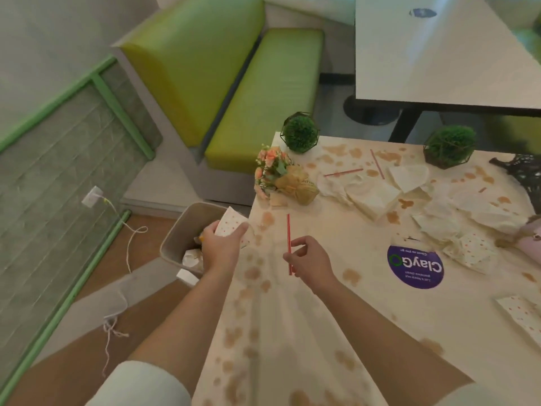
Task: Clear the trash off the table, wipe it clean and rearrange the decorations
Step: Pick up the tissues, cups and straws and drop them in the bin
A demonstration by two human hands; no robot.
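My left hand [221, 247] is curled round a dotted napkin [229, 222], thumb on one side and fingers on the other, and it hangs right over the bin [181, 230] that stands on the floor just off the table's [322, 332] left edge. The napkin sticks up and away from my knuckles, so the drop is straight down: I judge that loosening the fingers would be enough.

My right hand [308, 260] pinches a red straw [289, 243] between thumb and fingertips, low on its length. Its long axis runs away from me, most of it standing out beyond my fingers and a short tail toward my wrist. That hand is over the stained tabletop, and the bin lies to its left, past my other hand. So the left is the nearer one and should go first; the straw then has to travel leftward across the table edge.

More napkins [377, 197] and straws [344, 172] lie farther off, ahead and to the right of my right hand.
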